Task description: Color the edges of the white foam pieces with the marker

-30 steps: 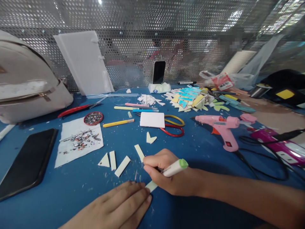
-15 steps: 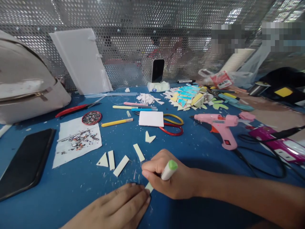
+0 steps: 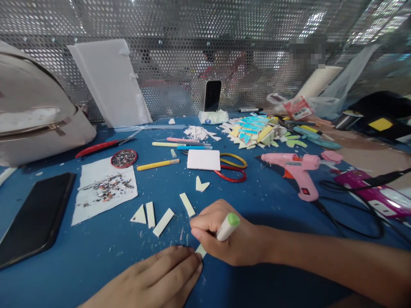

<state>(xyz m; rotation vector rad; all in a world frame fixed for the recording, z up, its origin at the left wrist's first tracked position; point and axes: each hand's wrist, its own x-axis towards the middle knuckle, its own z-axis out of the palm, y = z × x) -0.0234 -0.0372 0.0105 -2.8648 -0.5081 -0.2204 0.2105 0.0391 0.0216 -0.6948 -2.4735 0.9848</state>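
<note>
My right hand [image 3: 224,235] is closed round a white marker [image 3: 227,227] with a green end, its tip hidden behind my fingers. Under that hand lies a pale green strip [image 3: 201,251], partly covered. My left hand [image 3: 163,273] rests flat on the table, fingers stretched out, with the fingertips on the strip's near end. Beyond my hands lie more pale strips [image 3: 163,222], a small triangle [image 3: 139,215] with a hole and a notched piece [image 3: 202,185].
A pink glue gun [image 3: 293,164] lies right, its cord near a purple power strip [image 3: 374,192]. Scissors [image 3: 236,160] sit under a white card [image 3: 203,160]. Left are a black phone [image 3: 35,218], a paper with beads [image 3: 105,192] and a bag [image 3: 41,111]. Foam scraps [image 3: 253,130] are heaped behind.
The marker in my right hand has tilted and shifted very slightly. My left hand stays on the strip, and the other pieces lie where they were.
</note>
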